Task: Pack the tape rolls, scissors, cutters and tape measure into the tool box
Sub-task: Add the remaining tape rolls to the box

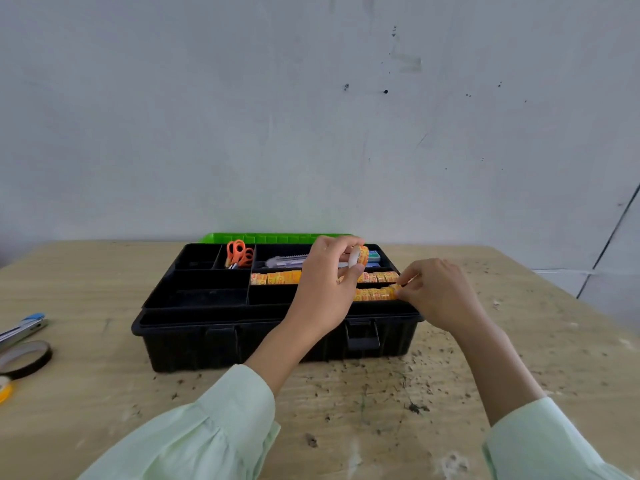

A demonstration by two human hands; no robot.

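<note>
The black tool box (pixel 242 336) stands open on the wooden table, its green lid (pixel 263 238) behind it. Orange scissors (pixel 239 253) sit in a back compartment, and a cutter (pixel 287 261) lies in the one to their right. A row of small yellow tape rolls (pixel 275 278) fills a middle compartment. More rolls (pixel 375 294) lie in the front right compartment. My left hand (pixel 327 282) holds one small yellow tape roll (pixel 360 256) above the tray. My right hand (pixel 438 294) pinches a roll at the right end of the front row.
On the table's left edge lie a blue-ended cutter (pixel 24 327), a large dark tape roll (pixel 26 358) and part of a yellow object (pixel 6 389). The table top (pixel 363 410) in front of the box is speckled with dirt. A pale wall rises behind.
</note>
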